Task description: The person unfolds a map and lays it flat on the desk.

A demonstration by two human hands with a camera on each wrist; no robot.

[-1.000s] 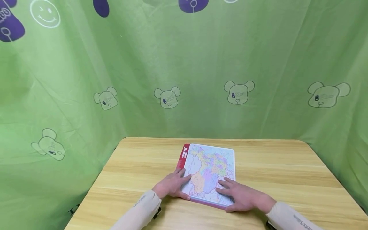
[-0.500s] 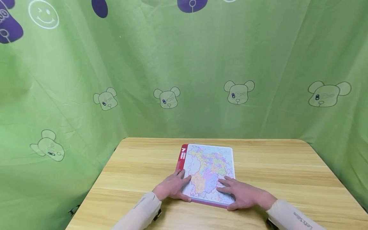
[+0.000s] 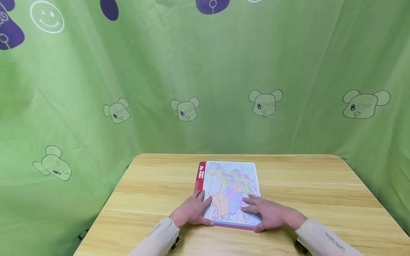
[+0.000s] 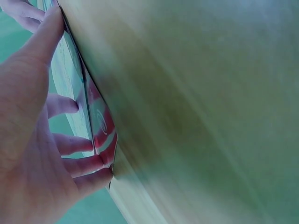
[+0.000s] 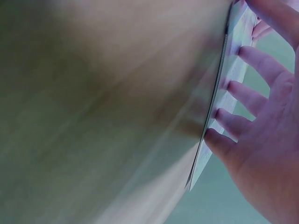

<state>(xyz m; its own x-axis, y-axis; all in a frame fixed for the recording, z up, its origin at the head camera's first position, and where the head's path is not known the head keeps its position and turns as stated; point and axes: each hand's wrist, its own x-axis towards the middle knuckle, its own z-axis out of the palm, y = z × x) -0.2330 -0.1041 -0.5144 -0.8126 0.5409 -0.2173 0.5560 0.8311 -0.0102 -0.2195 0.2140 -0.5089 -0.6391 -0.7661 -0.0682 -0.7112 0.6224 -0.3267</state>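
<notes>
A flat map board (image 3: 226,188) lies on the wooden table, printed with a pastel map and a red strip (image 3: 199,179) with white lettering along its left side. My left hand (image 3: 191,209) rests over its near left corner, thumb at the near edge and fingertips on the surface. On the near right corner lies my right hand (image 3: 270,213), its fingers spread across the map and its thumb at the near edge. In the left wrist view the fingers of the left hand (image 4: 42,135) touch the glossy red strip. The right wrist view shows the right hand (image 5: 266,107) with fingertips against the board's edge.
The light wooden table (image 3: 144,185) has rounded far corners. A green curtain (image 3: 221,64) printed with bear heads and purple shapes hangs behind the table and on both sides.
The map board has slid a little to the left and turned slightly, so its near edge lies closer to level. Both hands stay on its near corners.
</notes>
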